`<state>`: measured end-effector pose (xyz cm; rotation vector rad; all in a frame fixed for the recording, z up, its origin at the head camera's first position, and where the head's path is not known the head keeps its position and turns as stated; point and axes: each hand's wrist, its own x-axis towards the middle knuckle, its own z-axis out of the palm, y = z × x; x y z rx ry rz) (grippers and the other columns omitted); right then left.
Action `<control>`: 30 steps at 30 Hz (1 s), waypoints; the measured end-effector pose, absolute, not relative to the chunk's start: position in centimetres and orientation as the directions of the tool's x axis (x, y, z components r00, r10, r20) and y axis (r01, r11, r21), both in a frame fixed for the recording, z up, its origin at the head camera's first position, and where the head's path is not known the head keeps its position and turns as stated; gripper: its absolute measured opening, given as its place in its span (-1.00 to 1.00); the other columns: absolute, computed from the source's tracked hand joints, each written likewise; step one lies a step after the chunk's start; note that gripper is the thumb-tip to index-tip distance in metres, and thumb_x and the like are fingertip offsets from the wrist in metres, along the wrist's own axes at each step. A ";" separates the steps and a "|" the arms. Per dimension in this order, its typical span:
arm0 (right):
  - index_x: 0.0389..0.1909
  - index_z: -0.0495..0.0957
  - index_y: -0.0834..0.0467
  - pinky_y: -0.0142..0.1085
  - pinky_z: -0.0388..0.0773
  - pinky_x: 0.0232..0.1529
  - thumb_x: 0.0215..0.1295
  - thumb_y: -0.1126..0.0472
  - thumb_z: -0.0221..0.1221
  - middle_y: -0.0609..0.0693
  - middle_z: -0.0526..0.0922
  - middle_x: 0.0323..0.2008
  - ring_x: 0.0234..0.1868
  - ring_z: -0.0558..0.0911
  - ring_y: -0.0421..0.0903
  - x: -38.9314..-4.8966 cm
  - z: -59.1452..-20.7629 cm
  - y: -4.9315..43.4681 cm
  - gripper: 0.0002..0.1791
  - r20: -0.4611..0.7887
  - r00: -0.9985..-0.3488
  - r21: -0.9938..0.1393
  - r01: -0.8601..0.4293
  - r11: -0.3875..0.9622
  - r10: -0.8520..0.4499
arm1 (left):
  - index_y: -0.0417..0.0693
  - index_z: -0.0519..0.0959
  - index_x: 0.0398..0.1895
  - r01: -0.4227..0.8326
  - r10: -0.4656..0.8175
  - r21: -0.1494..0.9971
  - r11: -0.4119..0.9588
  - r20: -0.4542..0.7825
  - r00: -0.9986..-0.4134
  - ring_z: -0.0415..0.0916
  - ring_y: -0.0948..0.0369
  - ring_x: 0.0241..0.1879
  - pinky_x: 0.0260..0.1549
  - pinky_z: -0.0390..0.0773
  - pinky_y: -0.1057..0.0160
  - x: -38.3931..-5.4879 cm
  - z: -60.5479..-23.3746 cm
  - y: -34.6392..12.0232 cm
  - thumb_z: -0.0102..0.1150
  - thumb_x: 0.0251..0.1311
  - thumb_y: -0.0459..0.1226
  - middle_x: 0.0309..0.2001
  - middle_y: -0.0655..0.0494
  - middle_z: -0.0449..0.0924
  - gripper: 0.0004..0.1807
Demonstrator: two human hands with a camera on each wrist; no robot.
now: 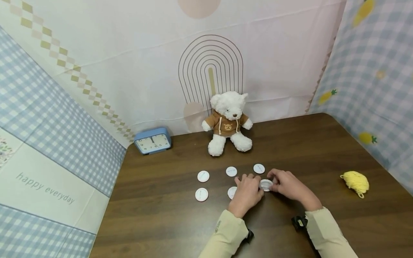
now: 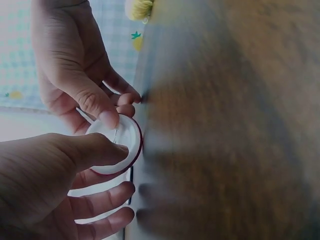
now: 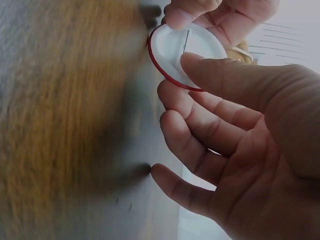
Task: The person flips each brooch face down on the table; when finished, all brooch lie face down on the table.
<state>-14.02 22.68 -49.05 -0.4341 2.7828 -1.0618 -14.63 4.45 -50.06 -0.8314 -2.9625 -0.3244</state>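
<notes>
Both hands hold one round pin-back button badge (image 1: 266, 185), its white back with a metal pin facing up and a red rim along its edge. The left hand (image 1: 247, 191) pinches it from the left, thumb on the white back in the left wrist view. From the right, the right hand (image 1: 288, 184) pinches the opposite side between thumb and curled fingers. In the right wrist view the pin (image 3: 187, 41) lies between the two thumbs. A second badge (image 1: 232, 192) is partly hidden behind the left hand. Another badge (image 1: 259, 168) lies just beyond the hands.
More white badges lie in rows to the left, among them one badge (image 1: 202, 194) at the near left. A white teddy bear (image 1: 228, 123) sits at the back, a blue clock (image 1: 153, 141) stands back left, and yellow yarn (image 1: 355, 182) lies at the right.
</notes>
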 end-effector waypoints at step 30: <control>-0.19 0.54 0.26 -0.28 0.38 -0.42 0.19 0.42 0.33 -0.09 0.48 -0.50 -0.50 0.41 -0.16 -13.7 -49.7 23.0 -0.80 -0.050 -0.961 -0.670 -0.169 0.723 -0.272 | 0.13 0.60 -0.18 0.503 0.510 0.207 0.839 0.025 -0.860 0.41 0.16 -0.17 -0.10 0.33 -0.07 -14.5 -50.0 4.3 0.43 0.14 -0.08 -0.22 0.19 0.51 -0.75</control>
